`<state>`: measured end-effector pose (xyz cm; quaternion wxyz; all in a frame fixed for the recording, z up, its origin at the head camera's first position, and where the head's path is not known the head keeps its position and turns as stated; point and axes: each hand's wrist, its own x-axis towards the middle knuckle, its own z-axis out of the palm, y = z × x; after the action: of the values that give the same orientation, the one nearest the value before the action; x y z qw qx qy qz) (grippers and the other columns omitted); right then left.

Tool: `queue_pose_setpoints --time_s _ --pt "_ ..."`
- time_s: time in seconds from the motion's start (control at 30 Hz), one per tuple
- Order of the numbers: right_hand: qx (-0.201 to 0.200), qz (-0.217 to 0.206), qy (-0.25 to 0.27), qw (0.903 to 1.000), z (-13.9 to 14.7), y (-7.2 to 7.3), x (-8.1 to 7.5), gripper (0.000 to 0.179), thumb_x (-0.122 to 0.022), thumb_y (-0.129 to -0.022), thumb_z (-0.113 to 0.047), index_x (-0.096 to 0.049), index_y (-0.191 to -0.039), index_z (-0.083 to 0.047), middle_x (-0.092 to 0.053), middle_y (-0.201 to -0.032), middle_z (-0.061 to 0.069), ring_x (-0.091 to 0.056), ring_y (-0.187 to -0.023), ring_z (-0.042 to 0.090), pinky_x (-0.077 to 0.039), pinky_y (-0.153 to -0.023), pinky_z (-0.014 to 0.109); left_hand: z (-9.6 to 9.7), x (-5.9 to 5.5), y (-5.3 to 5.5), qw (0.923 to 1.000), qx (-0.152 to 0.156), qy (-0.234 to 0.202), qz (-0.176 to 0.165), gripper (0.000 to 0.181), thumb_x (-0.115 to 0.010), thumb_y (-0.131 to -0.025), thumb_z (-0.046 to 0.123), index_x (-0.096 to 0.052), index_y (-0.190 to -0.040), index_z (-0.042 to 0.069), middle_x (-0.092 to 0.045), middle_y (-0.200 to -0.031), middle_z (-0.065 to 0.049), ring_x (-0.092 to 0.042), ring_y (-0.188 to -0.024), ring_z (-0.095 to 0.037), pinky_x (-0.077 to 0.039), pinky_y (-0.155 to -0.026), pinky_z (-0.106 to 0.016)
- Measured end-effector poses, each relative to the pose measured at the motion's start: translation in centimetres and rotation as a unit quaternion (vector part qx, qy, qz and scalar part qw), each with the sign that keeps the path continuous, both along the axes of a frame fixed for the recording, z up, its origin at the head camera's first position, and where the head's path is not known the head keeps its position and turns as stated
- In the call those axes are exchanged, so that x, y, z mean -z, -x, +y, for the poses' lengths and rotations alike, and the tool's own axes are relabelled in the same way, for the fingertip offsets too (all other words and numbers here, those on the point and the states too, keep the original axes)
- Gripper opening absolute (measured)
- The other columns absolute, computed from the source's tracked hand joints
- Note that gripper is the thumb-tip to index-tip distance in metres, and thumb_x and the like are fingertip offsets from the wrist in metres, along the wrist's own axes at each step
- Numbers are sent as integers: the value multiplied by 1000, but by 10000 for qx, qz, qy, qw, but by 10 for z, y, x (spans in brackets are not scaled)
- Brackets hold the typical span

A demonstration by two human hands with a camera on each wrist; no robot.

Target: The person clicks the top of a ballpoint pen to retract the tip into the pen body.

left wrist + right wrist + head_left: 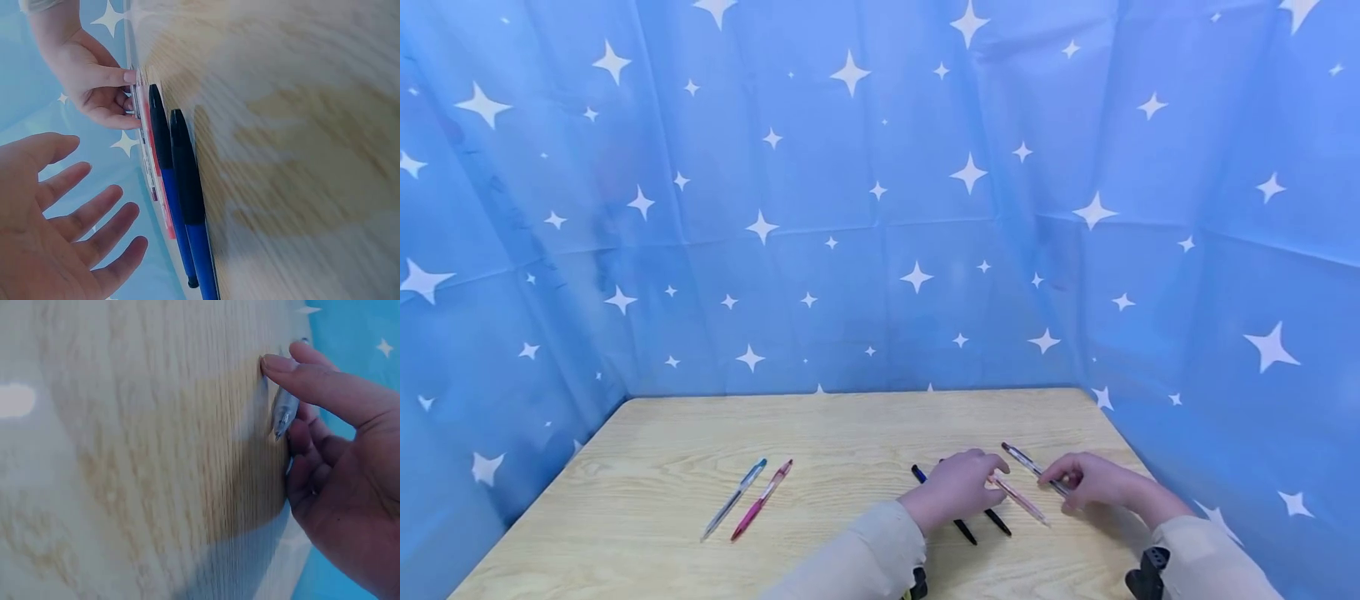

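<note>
My right hand (1101, 483) pinches a clear-barrelled pen with a dark red end (1024, 460) at the table's right side. In the right wrist view, the clear pen tip (285, 409) shows between thumb and fingers. My left hand (955, 492) hovers with its fingers spread and holds nothing. Beneath and beside it lie a pale pink pen (1026, 504) and two blue pens with black grips, one nearer (190, 175) and one farther (161, 131) in the left wrist view. The left hand partly hides these pens in the head view.
On the left half of the wooden table (647, 467) lie a clear pen with a blue end (733, 500) and a pink pen (763, 502), side by side and slanted. A blue star-patterned curtain (850, 292) surrounds the table's back and sides.
</note>
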<state>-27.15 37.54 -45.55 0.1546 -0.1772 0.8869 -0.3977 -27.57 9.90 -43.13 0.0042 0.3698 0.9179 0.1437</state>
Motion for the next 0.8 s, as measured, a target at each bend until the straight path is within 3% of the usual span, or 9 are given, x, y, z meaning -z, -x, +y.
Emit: queue_pose_setpoints --time_s 0.33,0.57,0.8 --pt "-225 18 -303 9993 -2 1 -5 40 -78 -75 0 -70 -114 0 -58 -98 8 -45 -78 20 -39 -64 26 2 6 1 9998 31 -78 -171 32 -69 -91 34 -65 -122 29 -62 -110 11 -57 -90 1 -47 -74 -18" --pt "-383 95 -455 9982 -8 5 -10 40 -78 -71 5 -72 -109 -1 -60 -91 5 -52 -76 17 -45 -64 27 -1 1 1 9991 -61 -214 -370 32 -69 -91 35 -64 -123 29 -62 -109 12 -57 -91 1 -48 -75 -19" --pt "-441 195 -491 9976 -14 3 -17 38 -76 -68 10 -71 -105 2 -60 -85 6 -54 -74 17 -46 -63 27 -4 -5 2 9992 -26 -306 -251 31 -68 -92 36 -65 -122 28 -63 -109 11 -57 -92 1 -47 -77 -19"
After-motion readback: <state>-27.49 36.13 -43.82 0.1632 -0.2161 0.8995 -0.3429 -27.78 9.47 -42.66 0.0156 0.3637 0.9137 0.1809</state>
